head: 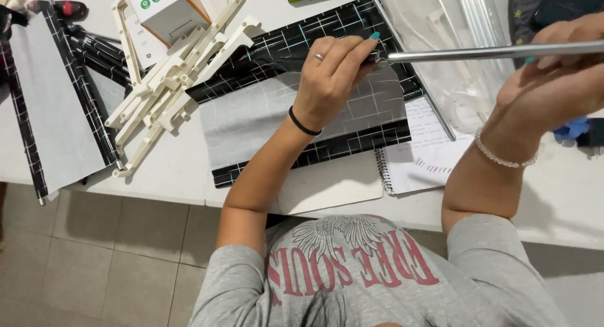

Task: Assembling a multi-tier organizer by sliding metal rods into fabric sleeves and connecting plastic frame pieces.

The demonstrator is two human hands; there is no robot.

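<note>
Nearest to me I see my grey shirt (377,283) and both forearms reaching out over the white table (176,169). My left hand (330,81) wears a black band at the wrist and a ring; its fingers are curled and pinched together on the near end of a metal rod (491,52), just where the rod meets the black checked fabric (314,37). My right hand (560,69), with a beaded bracelet at the wrist, is closed around the same rod further along, so the rod runs level between the two hands, above the table. Under my left hand lies a folded piece of that fabric with its grey backing (251,122) turned up. Beside it, to the right, a spiral notebook (421,157) lies open. Left of the fabric sits a white plastic folding frame (170,81), and beyond it a small box (167,9). At the far left more strips of fabric (53,100) lie flat. A clear plastic bag (440,25) lies behind the rod.
</note>
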